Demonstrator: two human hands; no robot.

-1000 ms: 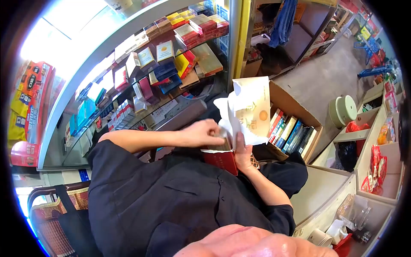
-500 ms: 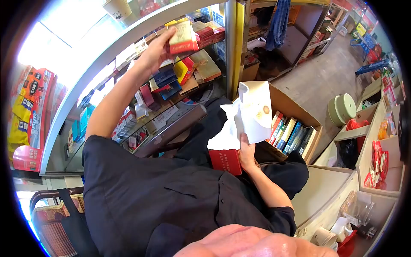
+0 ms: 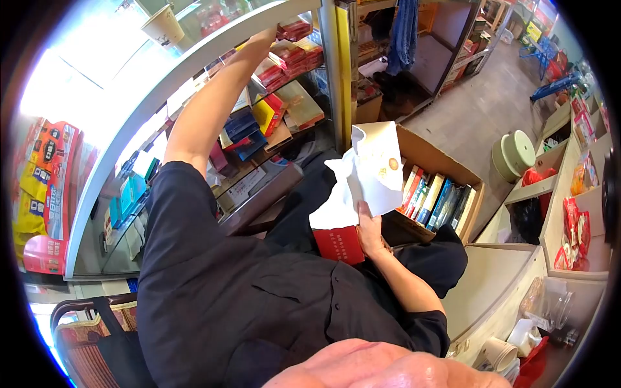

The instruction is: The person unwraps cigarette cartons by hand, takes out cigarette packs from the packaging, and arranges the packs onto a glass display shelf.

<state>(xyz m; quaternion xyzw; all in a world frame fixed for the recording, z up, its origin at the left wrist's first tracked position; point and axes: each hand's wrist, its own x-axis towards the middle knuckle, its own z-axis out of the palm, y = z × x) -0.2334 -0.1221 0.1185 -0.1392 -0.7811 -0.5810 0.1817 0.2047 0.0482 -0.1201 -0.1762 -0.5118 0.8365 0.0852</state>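
My left hand (image 3: 264,40) reaches into the glass display cabinet, up by the top shelf. The white cabinet frame and the stacked packs hide its fingers, so what it holds does not show. Red and gold boxes (image 3: 284,63) lie stacked just beside and below it. In front of my lap, my right hand (image 3: 369,231) is closed on a torn-open carton (image 3: 377,173). This carton has a white inside, a round gold mark on a flap, and a red end (image 3: 339,245) with pale printed characters.
A cardboard box (image 3: 446,155) of upright books (image 3: 435,202) stands right of my knees. The white cabinet frame (image 3: 123,139) curves across the left, with a paper cup (image 3: 163,27) on top. Wooden compartments (image 3: 508,284) line the right side. A pale green stool (image 3: 514,155) stands behind.
My left hand has moved up and deeper into the cabinet; the gold and red box it held is no longer visible in it. My right hand keeps the torn carton nearly in place.
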